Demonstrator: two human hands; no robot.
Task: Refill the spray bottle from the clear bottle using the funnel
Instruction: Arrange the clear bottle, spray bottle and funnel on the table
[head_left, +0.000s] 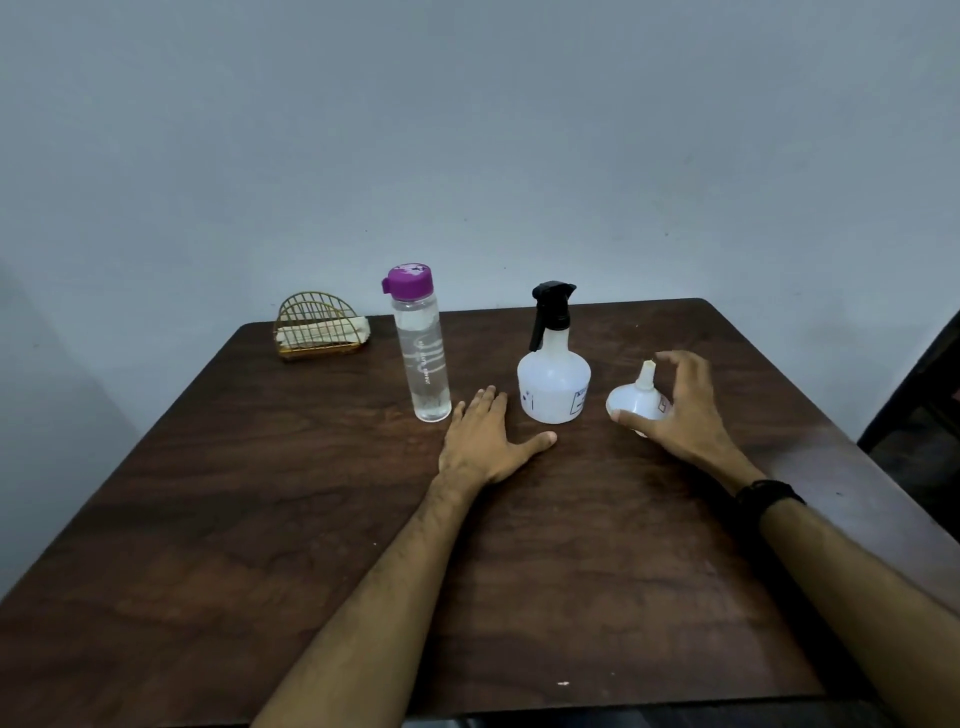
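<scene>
Reaching for the funnel (636, 402) with our right hand (675, 410): it sits upside down, spout up, right of frame centre on the wooden table (519, 597). Thumb touches the near rim, fingers arch over the far side, spread apart and not yet closed on it.

Left hand (483, 441) lies flat and empty on the table, between the clear bottle (423, 358) and the spray bottle (553, 379), just in front of both.

Clear bottle stands upright left of centre, purple cap (409, 280) on, looks nearly full. Spray bottle stands at centre, black trigger head (550, 309) apparently screwed on, so nothing is opened yet. Task is at its start.

Doing this step well, in our view:
- pinch the wide rim, not the spout; light plastic will skid if we push sideways
- lift straight up and keep clear of the spray bottle just beside it
- flip it spout-down only once the trigger head is off
- left hand is well placed to steady the spray bottle

Wire napkin holder (319, 330) in the upper left of the table is out of the way.
</scene>
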